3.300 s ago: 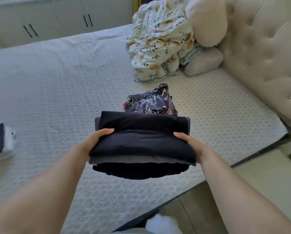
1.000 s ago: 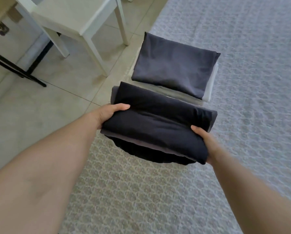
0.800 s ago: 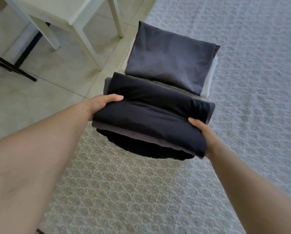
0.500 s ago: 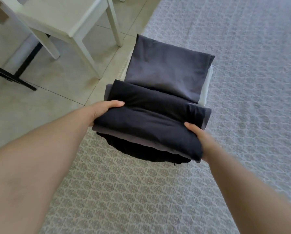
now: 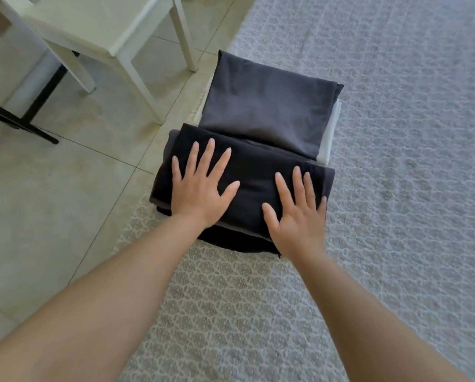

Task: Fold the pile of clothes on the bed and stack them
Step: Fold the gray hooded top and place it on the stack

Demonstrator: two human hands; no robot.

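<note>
I'm seeing left hand (image 5: 200, 188) flat, fingers spread, no longer gripping | black folded bundle (image 5: 247, 172) now lying on bed (image 5: 396, 188), touching grey stack (image 5: 266, 106) at 12 o'clock | right hand (image 5: 299, 216) pressing flat too; placement looks done.

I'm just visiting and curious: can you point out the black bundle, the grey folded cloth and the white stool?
black bundle (image 5: 254, 172), head view, bare top between the hands.
grey folded cloth (image 5: 266, 106), head view, middle of its top.
white stool (image 5: 98, 20), head view, seat.

Bedspread (image 5: 396, 188) open rightward; white table (image 5: 106, 26) blocks left, beyond bed edge.
</note>
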